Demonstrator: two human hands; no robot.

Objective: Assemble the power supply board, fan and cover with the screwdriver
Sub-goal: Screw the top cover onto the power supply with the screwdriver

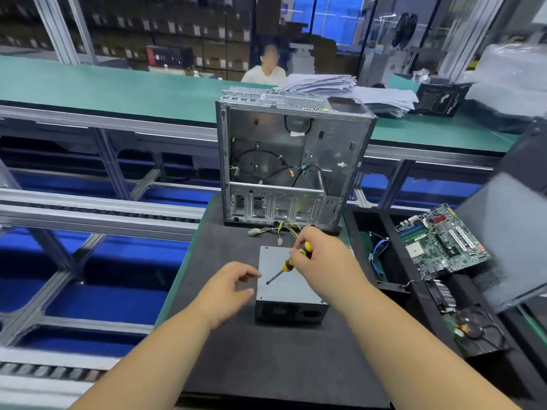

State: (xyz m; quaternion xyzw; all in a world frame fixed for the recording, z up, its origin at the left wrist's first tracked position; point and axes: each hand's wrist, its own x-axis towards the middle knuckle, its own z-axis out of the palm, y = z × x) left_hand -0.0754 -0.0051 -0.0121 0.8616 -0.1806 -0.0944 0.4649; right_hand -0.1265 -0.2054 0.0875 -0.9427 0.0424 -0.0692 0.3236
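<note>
A grey power supply box (291, 287) lies on the black mat (266, 365), its yellow-and-black cables (281, 230) trailing toward the open metal computer case (293, 161) standing behind it. My right hand (321, 257) grips a yellow-and-black screwdriver (291, 263) above the box, tip slanting down to the left. My left hand (229, 291) hovers at the box's left edge, fingers loosely curled, holding nothing. A motherboard (441, 241) and a black fan (476, 331) lie in the black tray (370, 220) on the right.
A dark cover panel (509, 241) leans at the far right. Stacked papers (334, 87) and a black box (441, 99) sit on the green bench behind the case. A person sits beyond that bench. Conveyor rails run along the left.
</note>
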